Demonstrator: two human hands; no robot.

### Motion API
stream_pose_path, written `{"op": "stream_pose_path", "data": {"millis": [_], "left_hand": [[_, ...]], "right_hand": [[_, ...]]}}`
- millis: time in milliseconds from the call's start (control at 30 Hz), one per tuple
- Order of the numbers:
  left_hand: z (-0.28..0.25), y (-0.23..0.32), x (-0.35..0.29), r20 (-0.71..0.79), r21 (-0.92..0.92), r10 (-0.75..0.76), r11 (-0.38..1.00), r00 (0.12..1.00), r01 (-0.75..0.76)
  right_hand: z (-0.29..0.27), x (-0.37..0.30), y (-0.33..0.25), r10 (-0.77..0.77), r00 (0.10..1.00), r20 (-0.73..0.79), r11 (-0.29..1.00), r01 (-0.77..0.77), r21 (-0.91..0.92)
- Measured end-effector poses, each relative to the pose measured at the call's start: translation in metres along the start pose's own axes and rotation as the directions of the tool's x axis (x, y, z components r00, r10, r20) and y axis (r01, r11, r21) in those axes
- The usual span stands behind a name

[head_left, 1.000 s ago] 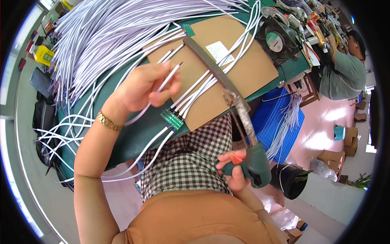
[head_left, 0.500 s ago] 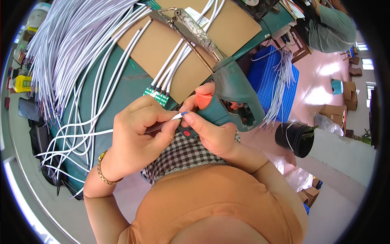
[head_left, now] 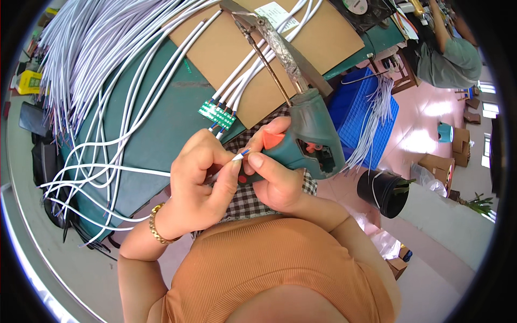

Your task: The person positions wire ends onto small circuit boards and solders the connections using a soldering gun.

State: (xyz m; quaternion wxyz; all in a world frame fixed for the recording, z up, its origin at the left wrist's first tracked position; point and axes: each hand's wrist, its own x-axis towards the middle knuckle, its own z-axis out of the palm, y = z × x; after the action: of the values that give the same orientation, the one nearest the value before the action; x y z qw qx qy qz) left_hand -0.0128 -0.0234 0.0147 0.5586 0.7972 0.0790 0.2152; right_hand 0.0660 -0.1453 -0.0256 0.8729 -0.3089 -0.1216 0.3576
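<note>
My left hand (head_left: 200, 175) pinches a white cable (head_left: 237, 158) near its end, where short blue-insulated wire sticks out. Wrapped round the handle of a green soldering gun (head_left: 316, 126) is my right hand (head_left: 281, 185), its index finger by the orange trigger (head_left: 273, 140). The right thumb lies close to the cable's wire end; whether it touches is hard to tell. The gun's long metal tip and thin tube point away from me over the cardboard. Just beyond my hands is a small green circuit board (head_left: 217, 114) with several white cables attached along its far side.
A thick bundle of white cables (head_left: 102, 48) covers the far left of the green table (head_left: 186, 102). Brown cardboard (head_left: 328, 43) lies under the board's cables. To the right stand a blue crate (head_left: 344, 105) with cables over it and a black bucket (head_left: 383, 194). Another person (head_left: 449, 62) sits far right.
The view has shifted, so the table and board appear lower and further right. My hands stay together, with the same cable end and soldering gun held.
</note>
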Motion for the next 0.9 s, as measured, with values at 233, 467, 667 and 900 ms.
{"op": "stream_pose_path", "data": {"millis": [233, 467, 667, 900], "left_hand": [[-0.012, -0.002, 0.005, -0.231, 0.6, -0.002, 0.787, 0.973, 0.143], [-0.012, -0.025, 0.002, -0.301, 0.398, -0.239, 0.848, 0.923, 0.349], [-0.01, -0.028, 0.007, -0.334, 0.379, -0.25, 0.847, 0.909, 0.372], [-0.011, -0.032, 0.006, -0.312, 0.416, -0.249, 0.832, 0.917, 0.367]], "right_hand": [[-0.01, 0.002, -0.006, -0.088, 0.991, -0.101, 0.94, 0.05, -0.337], [-0.019, -0.025, -0.033, 0.036, 0.999, -0.039, 0.786, -0.053, -0.616], [-0.077, -0.054, -0.038, 0.207, 0.926, 0.316, 0.484, 0.184, -0.856], [-0.058, -0.054, -0.055, 0.276, 0.927, 0.255, 0.481, 0.097, -0.871]]}}
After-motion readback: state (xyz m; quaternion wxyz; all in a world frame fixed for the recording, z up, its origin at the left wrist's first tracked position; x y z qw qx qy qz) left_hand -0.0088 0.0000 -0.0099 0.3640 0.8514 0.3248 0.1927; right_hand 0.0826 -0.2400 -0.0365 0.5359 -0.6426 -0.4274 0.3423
